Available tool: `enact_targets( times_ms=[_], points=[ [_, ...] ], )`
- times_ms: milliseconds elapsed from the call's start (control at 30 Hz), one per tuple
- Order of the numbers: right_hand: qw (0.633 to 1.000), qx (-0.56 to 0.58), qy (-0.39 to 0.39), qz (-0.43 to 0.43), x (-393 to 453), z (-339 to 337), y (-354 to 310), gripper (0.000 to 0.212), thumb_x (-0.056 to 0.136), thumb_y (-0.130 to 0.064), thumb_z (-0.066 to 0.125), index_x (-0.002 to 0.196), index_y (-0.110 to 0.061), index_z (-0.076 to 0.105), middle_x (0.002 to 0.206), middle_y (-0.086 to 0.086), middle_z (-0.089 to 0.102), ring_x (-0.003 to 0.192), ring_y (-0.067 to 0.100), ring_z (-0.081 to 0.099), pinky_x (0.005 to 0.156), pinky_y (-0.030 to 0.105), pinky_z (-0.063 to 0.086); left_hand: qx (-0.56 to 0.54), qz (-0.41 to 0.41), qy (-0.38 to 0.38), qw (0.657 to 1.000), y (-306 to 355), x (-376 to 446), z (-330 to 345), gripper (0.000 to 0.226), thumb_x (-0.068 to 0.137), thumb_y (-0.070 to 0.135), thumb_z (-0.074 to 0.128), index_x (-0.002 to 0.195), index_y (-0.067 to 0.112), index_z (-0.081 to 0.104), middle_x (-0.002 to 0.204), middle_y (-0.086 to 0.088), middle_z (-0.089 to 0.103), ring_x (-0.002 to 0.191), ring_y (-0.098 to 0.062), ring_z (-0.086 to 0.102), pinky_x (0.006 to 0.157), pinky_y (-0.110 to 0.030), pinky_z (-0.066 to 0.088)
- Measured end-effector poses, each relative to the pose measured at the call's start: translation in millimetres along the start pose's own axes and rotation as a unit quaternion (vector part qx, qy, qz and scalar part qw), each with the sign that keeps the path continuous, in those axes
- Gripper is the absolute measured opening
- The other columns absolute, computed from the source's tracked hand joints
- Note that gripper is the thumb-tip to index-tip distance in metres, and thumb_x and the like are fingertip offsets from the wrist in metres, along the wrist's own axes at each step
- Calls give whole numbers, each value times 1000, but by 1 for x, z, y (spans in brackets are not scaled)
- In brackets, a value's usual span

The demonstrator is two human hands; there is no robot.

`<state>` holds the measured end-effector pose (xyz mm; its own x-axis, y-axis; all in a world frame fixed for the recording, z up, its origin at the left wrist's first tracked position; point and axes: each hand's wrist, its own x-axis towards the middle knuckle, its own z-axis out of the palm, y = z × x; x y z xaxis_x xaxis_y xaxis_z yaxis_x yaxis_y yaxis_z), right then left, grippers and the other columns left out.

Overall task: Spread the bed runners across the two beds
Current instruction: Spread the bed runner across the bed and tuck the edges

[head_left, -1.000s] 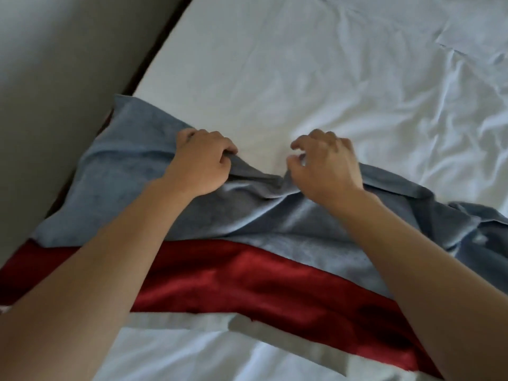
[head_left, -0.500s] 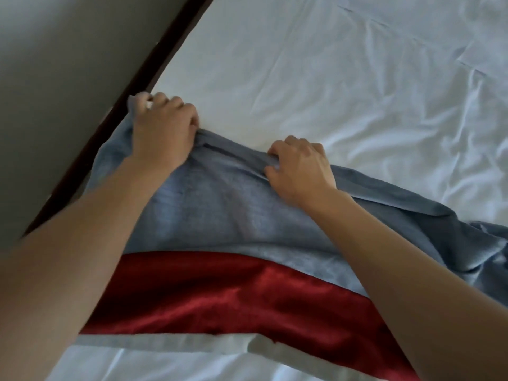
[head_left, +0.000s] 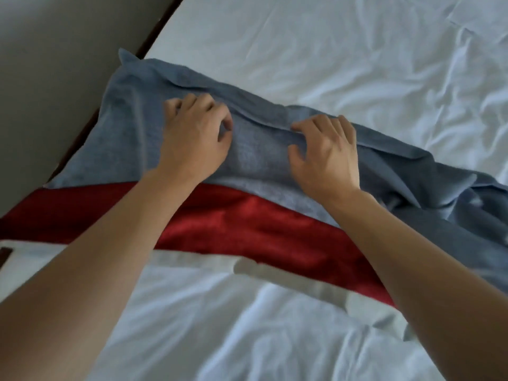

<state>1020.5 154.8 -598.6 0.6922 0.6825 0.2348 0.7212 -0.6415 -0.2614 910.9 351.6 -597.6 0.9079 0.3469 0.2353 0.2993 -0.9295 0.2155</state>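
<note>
Bed runner (head_left: 261,155), blue-grey with a red band (head_left: 247,229), lies crosswise on the white bed (head_left: 302,50), rumpled toward the right. Your left hand (head_left: 195,138) rests on it with fingers curled, whether gripping I cannot tell. Your right hand (head_left: 327,152) pinches its folded far edge.
</note>
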Motion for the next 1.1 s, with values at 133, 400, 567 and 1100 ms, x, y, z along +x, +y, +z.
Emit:
enact_targets(
  times_ms=[133, 400, 567, 1100],
  points=[
    [997, 36, 66, -9, -71, -27, 2, 8, 86, -11, 61, 87, -12, 69, 86, 1, 66, 80, 23, 58, 101, 40, 40, -34, 2, 34, 999, 43, -60, -19, 12, 88, 31, 63, 84, 19, 61, 81, 4, 55, 81, -20, 54, 83, -38, 31],
    [998, 60, 10, -29, -229, -46, 24, 12, 87, -10, 61, 78, -15, 67, 72, -2, 59, 68, 24, 55, 98, 39, 41, -27, 88, -109, 990, 136, -178, 7, 16, 83, 37, 66, 87, 21, 63, 83, 3, 55, 79, -22, 52, 74, -39, 34],
    [998, -5, -61, 9, -285, -56, 71, 31, 80, -35, 72, 104, -15, 70, 100, 1, 64, 94, 23, 58, 109, 42, 34, 2, 99, -119, 988, 184, -197, 32, 37, 80, 35, 63, 115, 23, 62, 108, 2, 56, 95, -23, 53, 81, -39, 35],
    [995, -16, -81, 58, -324, -109, 138, 43, 79, -17, 73, 121, -10, 65, 107, 6, 64, 98, 28, 59, 101, 41, 39, 51, -43, -69, 995, 203, -214, 9, 39, 68, 17, 49, 103, 21, 66, 95, -3, 61, 90, -31, 53, 83, -44, 31]
  ],
)
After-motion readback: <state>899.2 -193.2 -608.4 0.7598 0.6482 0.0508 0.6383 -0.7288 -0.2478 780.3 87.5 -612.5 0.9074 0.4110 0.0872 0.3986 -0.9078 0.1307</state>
